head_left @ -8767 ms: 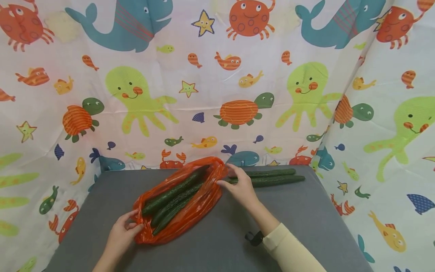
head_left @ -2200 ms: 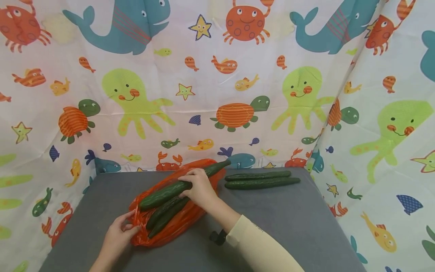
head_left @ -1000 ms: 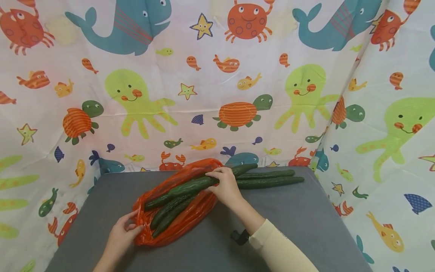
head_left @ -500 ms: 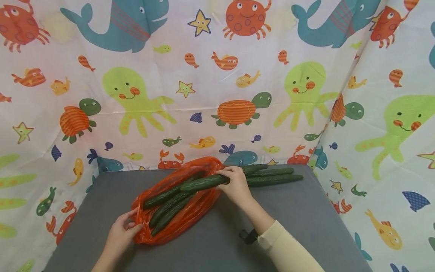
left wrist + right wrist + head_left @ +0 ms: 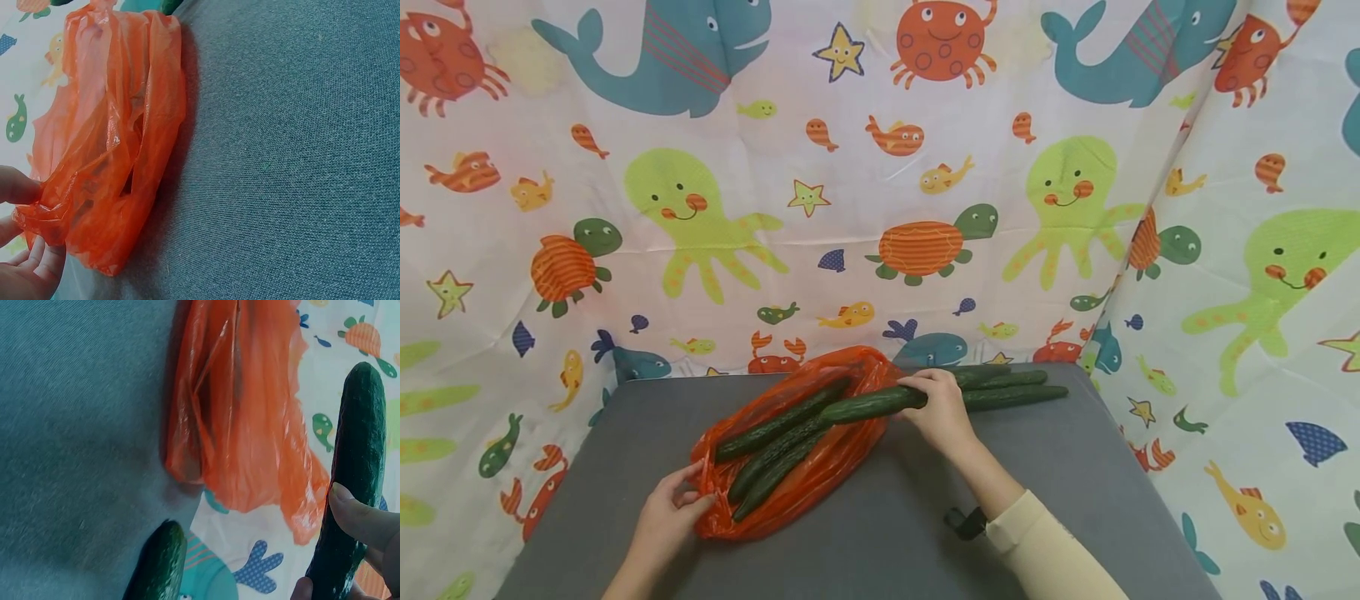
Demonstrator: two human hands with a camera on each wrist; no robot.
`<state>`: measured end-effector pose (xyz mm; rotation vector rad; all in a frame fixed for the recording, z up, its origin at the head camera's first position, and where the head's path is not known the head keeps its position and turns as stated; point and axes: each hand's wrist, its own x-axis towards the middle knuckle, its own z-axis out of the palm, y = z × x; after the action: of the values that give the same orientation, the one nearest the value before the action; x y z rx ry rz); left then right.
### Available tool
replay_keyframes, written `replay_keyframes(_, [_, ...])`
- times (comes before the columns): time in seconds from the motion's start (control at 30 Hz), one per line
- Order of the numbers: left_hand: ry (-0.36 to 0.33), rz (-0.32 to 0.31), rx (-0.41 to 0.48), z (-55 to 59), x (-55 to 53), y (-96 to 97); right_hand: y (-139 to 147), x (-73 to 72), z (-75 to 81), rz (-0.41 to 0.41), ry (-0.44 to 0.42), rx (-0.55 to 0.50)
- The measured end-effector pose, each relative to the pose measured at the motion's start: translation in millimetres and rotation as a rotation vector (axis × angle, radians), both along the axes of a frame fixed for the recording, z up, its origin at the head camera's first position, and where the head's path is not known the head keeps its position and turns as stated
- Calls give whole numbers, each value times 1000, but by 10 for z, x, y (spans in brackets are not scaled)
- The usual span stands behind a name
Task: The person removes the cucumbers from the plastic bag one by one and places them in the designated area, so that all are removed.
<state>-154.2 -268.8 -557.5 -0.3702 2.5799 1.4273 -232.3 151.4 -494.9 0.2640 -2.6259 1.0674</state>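
Observation:
My right hand (image 5: pixel 943 415) grips a long green cucumber (image 5: pixel 868 406), raised over the right-hand end of an orange-red plastic bag (image 5: pixel 827 492). In the right wrist view the thumb (image 5: pixel 359 519) presses along this cucumber (image 5: pixel 361 431). Three other cucumbers (image 5: pixel 781 422) lie side by side in the bag, seen through its opening. My left hand (image 5: pixel 668 510) pinches the bag's near left end; the left wrist view shows the gathered plastic (image 5: pixel 47 215) between thumb and fingers. Two cucumbers (image 5: pixel 1018 395) lie on the table behind the right hand, partly hidden by it.
The grey cloth-covered table (image 5: pixel 850 558) ends at a printed curtain (image 5: pixel 865 275) with sea animals, which hangs at the back and both sides. A black strap piece (image 5: pixel 964 523) hangs at the right wrist.
My right hand has taken hold of a cucumber in the bag and drawn it out to the right. The left hand still holds the bag's end, and the bag has hardly shifted.

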Motion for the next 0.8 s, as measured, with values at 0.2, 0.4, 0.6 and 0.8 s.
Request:
replay_keyframes(0.2, [-1,-1,-1,-13,-7,-7,145,26,-16,-25,-31,14])
replay_keyframes(0.4, [10,8,-13,-34,0,-13,291,39,-90,-25,-75,13])
replay_keyframes(0.6, [4,5,-21,-35,7,-12,460,15,-198,-46,-98,4])
replay_keyframes(0.8, [5,0,-27,-38,1,-15,655,-3,-298,-65,-123,10])
